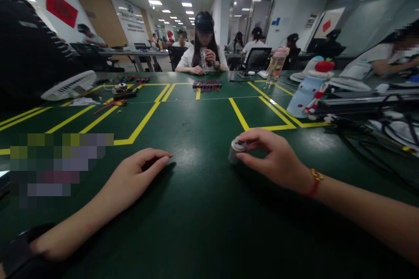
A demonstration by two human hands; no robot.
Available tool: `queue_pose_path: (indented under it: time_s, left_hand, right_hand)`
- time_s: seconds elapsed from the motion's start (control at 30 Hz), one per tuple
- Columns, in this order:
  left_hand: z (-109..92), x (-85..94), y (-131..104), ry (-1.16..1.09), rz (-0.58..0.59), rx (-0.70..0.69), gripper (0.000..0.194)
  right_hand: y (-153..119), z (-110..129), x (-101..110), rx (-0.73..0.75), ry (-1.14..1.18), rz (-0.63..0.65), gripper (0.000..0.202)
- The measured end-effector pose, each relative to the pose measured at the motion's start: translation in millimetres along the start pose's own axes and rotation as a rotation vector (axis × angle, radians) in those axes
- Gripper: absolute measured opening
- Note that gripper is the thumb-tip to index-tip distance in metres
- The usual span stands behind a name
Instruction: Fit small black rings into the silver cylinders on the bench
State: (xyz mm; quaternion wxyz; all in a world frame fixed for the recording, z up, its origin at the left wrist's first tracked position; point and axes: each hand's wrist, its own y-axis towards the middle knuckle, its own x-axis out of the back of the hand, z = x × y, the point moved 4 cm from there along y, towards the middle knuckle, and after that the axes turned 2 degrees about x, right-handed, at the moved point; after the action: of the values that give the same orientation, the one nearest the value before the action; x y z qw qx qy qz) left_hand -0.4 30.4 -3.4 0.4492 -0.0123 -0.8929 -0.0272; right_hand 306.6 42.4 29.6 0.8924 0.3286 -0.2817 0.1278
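My right hand point(275, 159) holds a small silver metal cylinder point(234, 151) upright at the table surface, thumb on the near side and fingertips on its top and far side. The cylinder has a darker top with small details, partly covered by my fingers. On the other side, my left hand point(139, 172) rests low over the green table point(196, 209), palm down. Its fingers reach loosely forward with a gap behind the thumb, and no object shows in it. A red cord bracelet is on my right wrist; a dark band is on my left.
Yellow tape lines point(238, 113) mark the table. A blue bottle point(303, 93), a clear bottle point(276, 67) and black cables point(363, 148) lie rightward. Wired parts point(207, 86) and a white fan point(70, 85) stand farther back. Across sits a person point(203, 52) holding something red.
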Motion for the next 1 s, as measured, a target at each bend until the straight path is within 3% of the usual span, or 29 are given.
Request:
queue_pose_path:
  time_s: [0.1,0.23,0.33,0.4,0.5,0.6,0.8,0.87,1.0]
  left_hand:
    - [2.0,0.4,0.0,-0.009,-0.004,-0.013,0.036]
    - [-8.4,-1.1,3.2,-0.005,0.006,-0.024,0.035]
    - [-39.2,-5.2,6.9,-0.017,-0.005,-0.076,0.032]
    - [-69.9,-11.1,8.6,-0.043,-0.007,-0.212,0.029]
    - [-109.2,-23.4,11.5,-0.081,0.008,-0.384,0.025]
    - [-125.7,-31.8,17.2,-0.091,0.013,-0.408,0.022]
    - [-115.0,-20.0,14.8,-0.139,-0.084,-0.333,0.022]
    - [-105.3,-21.8,10.3,-0.123,-0.041,-0.285,0.021]
    - [-89.0,-42.3,5.1,-0.096,0.099,-0.259,0.019]
  right_hand:
    - [6.5,7.7,-25.9,0.048,0.063,0.077,0.023]
    - [4.9,0.7,-34.7,0.003,0.086,0.089,0.027]
    - [1.1,-6.0,-36.8,-0.066,0.136,0.082,0.044]
    - [-0.5,-9.0,-38.5,-0.106,0.187,0.077,0.053]
    - [-0.8,-10.6,-40.8,-0.119,0.228,0.075,0.051]
    - [-0.4,-10.4,-42.0,-0.109,0.244,0.081,0.048]
    - [-1.1,-9.4,-41.2,-0.102,0.212,0.073,0.046]
    - [-1.2,-8.5,-40.6,-0.084,0.205,0.068,0.045]
    - [-1.6,-7.7,-40.1,-0.063,0.209,0.067,0.045]
